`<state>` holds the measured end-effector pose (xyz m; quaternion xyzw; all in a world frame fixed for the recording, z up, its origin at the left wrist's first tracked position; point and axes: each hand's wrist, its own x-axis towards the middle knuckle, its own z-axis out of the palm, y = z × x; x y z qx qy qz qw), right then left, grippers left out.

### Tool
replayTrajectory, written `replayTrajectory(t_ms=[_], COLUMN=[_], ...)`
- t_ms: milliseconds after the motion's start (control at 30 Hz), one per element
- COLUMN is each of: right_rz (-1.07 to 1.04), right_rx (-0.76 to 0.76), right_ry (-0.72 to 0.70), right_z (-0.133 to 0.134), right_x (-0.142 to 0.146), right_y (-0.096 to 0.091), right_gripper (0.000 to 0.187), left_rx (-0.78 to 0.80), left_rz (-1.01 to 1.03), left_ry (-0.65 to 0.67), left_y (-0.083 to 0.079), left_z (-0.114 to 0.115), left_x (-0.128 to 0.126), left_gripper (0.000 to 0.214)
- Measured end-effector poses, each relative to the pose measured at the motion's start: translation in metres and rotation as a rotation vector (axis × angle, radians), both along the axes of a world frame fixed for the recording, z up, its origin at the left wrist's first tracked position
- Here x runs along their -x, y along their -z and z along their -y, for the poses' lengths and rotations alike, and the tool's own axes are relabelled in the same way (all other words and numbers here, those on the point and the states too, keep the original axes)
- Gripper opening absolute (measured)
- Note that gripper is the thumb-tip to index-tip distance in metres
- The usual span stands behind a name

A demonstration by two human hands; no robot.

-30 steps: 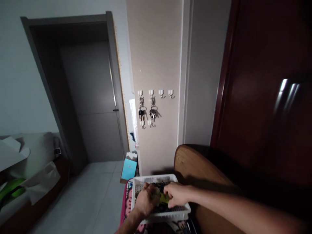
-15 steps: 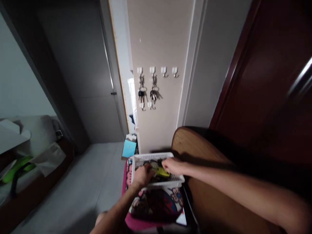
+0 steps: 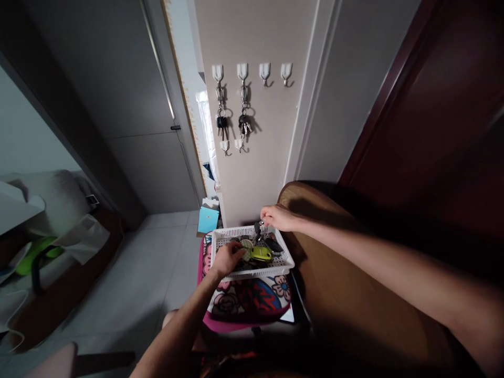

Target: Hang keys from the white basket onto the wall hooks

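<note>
The camera rides on my head and looks forward and down, and this single view carries the whole scene. Straight ahead it faces the beige wall, with the white hooks [image 3: 252,73] high in the frame. Below centre, at arm's reach, it looks down into the white basket [image 3: 252,269] on the flowered stool [image 3: 252,307]. My forearms enter from the bottom and right edges, left hand [image 3: 226,258] and right hand [image 3: 275,216] meeting at the basket. It is near enough to make out the bunch of keys [image 3: 258,228] my right fingers pinch. The wide lens slants the grey door [image 3: 118,105] on the left and the dark red door [image 3: 433,105] on the right.
</note>
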<state>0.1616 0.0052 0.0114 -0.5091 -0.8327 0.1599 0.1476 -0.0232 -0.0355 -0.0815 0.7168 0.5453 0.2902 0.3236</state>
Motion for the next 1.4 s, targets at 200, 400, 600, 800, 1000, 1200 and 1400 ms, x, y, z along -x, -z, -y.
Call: replayTrajectory(t_ms=[200, 400, 600, 800, 1000, 1200, 1400], right_rz=[-0.311, -0.542, -0.578, -0.500, -0.239, -0.293, -0.379], right_rx=[0.174, 0.320, 0.341, 0.336, 0.169, 0.064, 0.028], right_ry=[0.095, 0.156, 0.218, 0.195, 0.146, -0.060, -0.045], right_z=[-0.005, -0.001, 0.003, 0.000, -0.006, -0.003, -0.003], right_x=[0.003, 0.006, 0.007, 0.005, 0.000, 0.006, 0.009], right_y=[-0.001, -0.002, -0.009, -0.006, 0.003, 0.006, 0.004], right_gripper=[0.011, 0.007, 0.007, 0.010, 0.013, 0.022, 0.021], left_rx=[-0.117, -0.147, 0.049, 0.146, 0.206, 0.234, 0.248], left_rz=[0.098, 0.269, 0.564, 0.653, 0.747, 0.783, 0.770], left_ry=[-0.066, 0.003, 0.025, -0.012, 0.011, 0.092, 0.094], left_y=[-0.009, -0.019, -0.021, -0.035, -0.046, -0.060, -0.069], left_z=[0.000, -0.008, -0.016, -0.022, -0.027, -0.030, -0.033], left_x=[-0.003, -0.022, -0.028, -0.020, -0.020, -0.027, -0.031], left_gripper=[0.024, 0.033, 0.026, 0.021, 0.027, 0.029, 0.033])
